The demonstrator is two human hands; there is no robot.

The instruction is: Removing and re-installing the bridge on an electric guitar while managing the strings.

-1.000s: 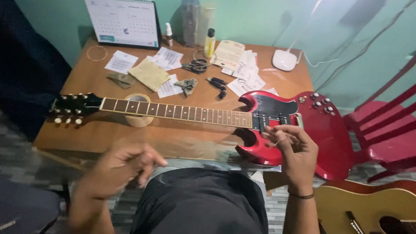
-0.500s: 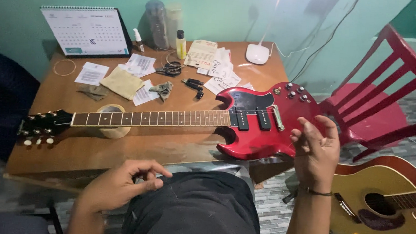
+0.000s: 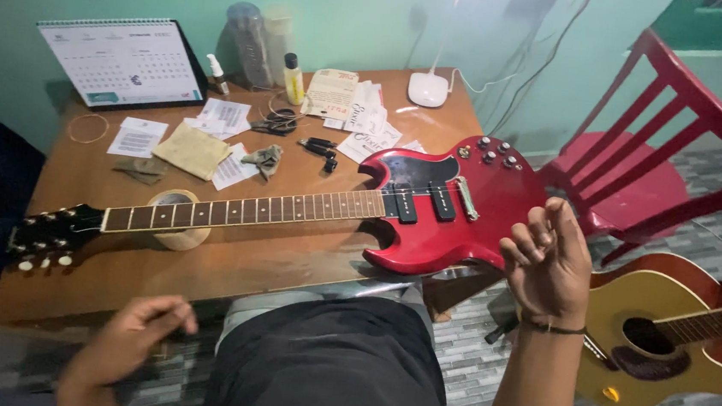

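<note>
R hand raised higher vs before, fingers curled, grip unclear; L hand loosely curled; glossy red guitar on wood table.

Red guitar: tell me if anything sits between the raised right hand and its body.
Nothing visible does. The right hand is raised, fingers curled, just right of the red guitar body, with only open air between them. The acoustic guitar lies on the hand's far side, and the left hand is low by the table edge.
</note>
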